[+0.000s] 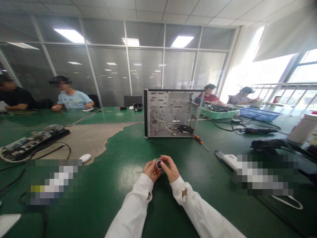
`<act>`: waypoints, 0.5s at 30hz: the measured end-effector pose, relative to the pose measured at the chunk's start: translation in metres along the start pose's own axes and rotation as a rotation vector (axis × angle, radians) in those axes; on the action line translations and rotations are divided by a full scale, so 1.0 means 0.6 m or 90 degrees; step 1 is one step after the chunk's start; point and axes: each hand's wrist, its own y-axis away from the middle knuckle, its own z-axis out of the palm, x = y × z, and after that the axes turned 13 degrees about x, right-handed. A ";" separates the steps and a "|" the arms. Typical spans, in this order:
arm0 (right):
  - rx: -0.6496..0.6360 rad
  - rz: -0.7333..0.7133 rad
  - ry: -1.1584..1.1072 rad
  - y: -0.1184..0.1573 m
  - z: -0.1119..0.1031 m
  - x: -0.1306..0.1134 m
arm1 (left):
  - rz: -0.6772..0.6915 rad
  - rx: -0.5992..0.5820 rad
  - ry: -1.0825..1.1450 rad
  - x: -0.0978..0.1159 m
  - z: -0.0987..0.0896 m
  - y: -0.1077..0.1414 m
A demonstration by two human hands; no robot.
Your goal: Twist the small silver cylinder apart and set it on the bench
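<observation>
Between my two hands is a small round object (pixel 158 164) with a silvery rim and a dark, reddish middle. My left hand (pixel 151 170) has its fingers closed around the left side of it. The thumb and fingers of my right hand (pixel 170 168) pinch it from the right. Both hands are just above the green table (pixel 128 185). Beyond them stands an open computer case (pixel 170 114), its metal inside showing, with cables at the bottom. An orange-handled screwdriver (pixel 198 139) lies beside the case's lower right corner.
On the left lie a power strip with plugs (pixel 34 140), black cables and a white mouse (pixel 85 158). A green basket (pixel 218 113), a blue basket (pixel 260 114) and more cables are at the right. Several people sit across the table.
</observation>
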 end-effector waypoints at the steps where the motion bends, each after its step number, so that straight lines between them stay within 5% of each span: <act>1: 0.013 0.007 0.002 0.001 0.002 0.000 | 0.007 -0.002 0.000 -0.001 0.000 0.000; 5: 0.069 0.013 0.009 0.004 0.006 0.000 | 0.029 -0.006 -0.001 -0.004 0.000 0.001; 15: 0.031 0.147 -0.071 0.005 0.011 0.016 | 0.040 -0.062 0.010 0.001 -0.006 0.000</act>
